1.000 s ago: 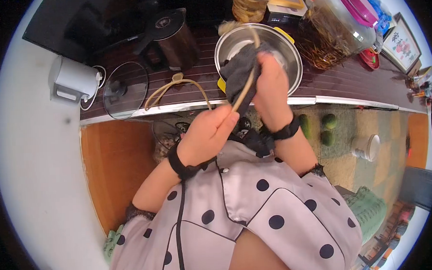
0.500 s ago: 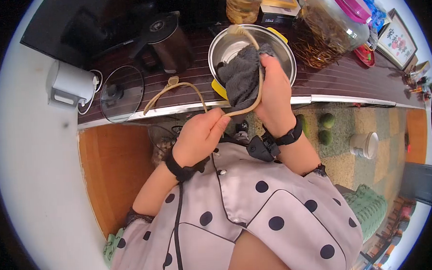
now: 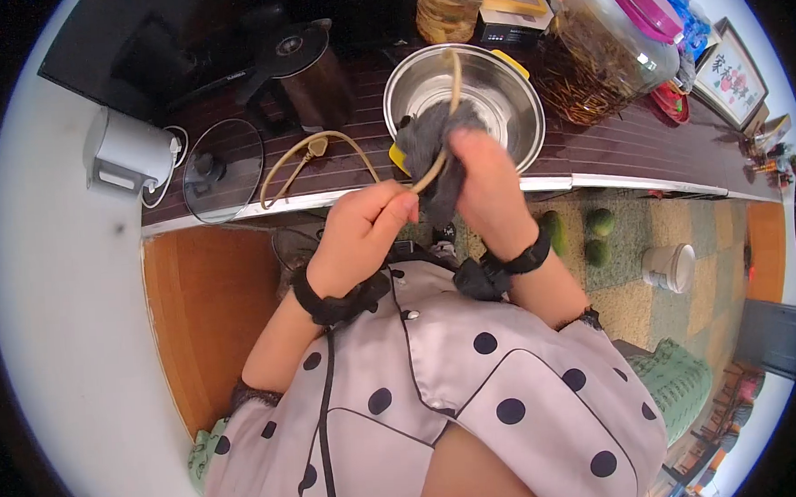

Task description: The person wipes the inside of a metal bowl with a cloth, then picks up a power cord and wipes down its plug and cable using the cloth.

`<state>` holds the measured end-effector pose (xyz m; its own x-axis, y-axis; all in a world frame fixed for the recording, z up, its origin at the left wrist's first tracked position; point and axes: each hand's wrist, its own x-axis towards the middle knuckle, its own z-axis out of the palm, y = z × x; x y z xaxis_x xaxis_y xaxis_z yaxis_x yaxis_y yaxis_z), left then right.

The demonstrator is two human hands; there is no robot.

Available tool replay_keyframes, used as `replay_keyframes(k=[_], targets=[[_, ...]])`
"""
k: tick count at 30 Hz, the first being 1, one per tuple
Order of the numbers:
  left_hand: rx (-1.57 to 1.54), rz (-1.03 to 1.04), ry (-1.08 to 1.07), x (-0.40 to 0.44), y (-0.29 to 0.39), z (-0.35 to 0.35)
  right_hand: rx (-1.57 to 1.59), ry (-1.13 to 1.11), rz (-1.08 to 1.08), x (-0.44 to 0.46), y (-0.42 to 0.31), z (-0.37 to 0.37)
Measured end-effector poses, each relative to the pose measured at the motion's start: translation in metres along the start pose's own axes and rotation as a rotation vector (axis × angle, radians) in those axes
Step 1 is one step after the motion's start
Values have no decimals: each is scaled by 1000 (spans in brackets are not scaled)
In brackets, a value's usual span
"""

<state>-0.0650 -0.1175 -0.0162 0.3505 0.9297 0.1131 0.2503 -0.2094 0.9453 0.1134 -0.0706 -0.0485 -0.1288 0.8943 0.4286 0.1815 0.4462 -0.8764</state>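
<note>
My left hand (image 3: pixel 362 232) is closed on a beige cable (image 3: pixel 429 178), pinching it just in front of the counter edge. My right hand (image 3: pixel 491 191) grips a dark grey cloth (image 3: pixel 424 141) that lies against the cable; its fingers are slightly blurred. Both cloth and cable are over the near side of a steel pot (image 3: pixel 527 123) with yellow handles. One stretch of cable rises over the pot's inside. Another stretch loops on the counter left of the pot, where a plug (image 3: pixel 318 146) lies.
A glass lid (image 3: pixel 223 172), a white appliance (image 3: pixel 129 149) and a dark jug (image 3: pixel 309 79) stand left on the counter (image 3: pixel 625 163). At the right are a large jar (image 3: pixel 616 48) and a framed picture (image 3: pixel 735 78). Below, a white bucket (image 3: pixel 670 268) stands on the floor.
My right hand and the cloth have shifted slightly left and down along the cable since half a second ago. The cable loop on the counter has changed shape, and its plug has turned.
</note>
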Motion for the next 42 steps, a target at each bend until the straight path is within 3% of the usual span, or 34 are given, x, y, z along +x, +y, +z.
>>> replay_keyframes(k=[1,6,9,11,14,16,18,20,22,24,26,28,31,32,34,35,37,38,40,42], targets=[[32,-21,40,1,3,-1,185,-43,135,-4,-12,6],[167,3,180,5,-3,3,88,-11,59,-19,-30,20],[359,105,247,8,0,7,-226,-78,-163,-22,-19,18],[478,199,226,8,6,9,-520,48,-485,-16,-9,16],[454,204,141,4,10,13,-737,233,-476,1,-3,6],[482,167,106,1,15,12,-696,287,-394,14,-2,-7],[416,118,126,-1,16,12,-425,253,-148,15,-2,-11],[388,107,124,-1,18,13,141,329,228,20,-25,-7],[415,132,149,0,14,12,137,316,308,7,-23,-2],[443,138,181,4,13,10,-632,58,-419,-17,1,2],[470,145,207,5,11,10,-411,65,-375,-30,-8,17],[481,152,165,5,10,13,-440,31,-356,-30,-5,10],[457,173,96,4,16,14,-617,163,-374,-15,0,0],[453,171,93,2,17,15,-520,206,-158,-3,-9,-9],[427,167,71,0,18,15,630,450,465,21,-14,-10],[427,169,69,1,18,15,629,453,464,19,-14,-8],[445,184,79,1,15,15,-91,329,152,4,-11,-3],[444,182,83,1,12,16,-92,324,152,-8,-9,0],[461,123,159,2,6,17,-571,-73,-247,-31,-4,7],[441,121,143,2,10,15,-467,-73,-227,-36,-4,11]])
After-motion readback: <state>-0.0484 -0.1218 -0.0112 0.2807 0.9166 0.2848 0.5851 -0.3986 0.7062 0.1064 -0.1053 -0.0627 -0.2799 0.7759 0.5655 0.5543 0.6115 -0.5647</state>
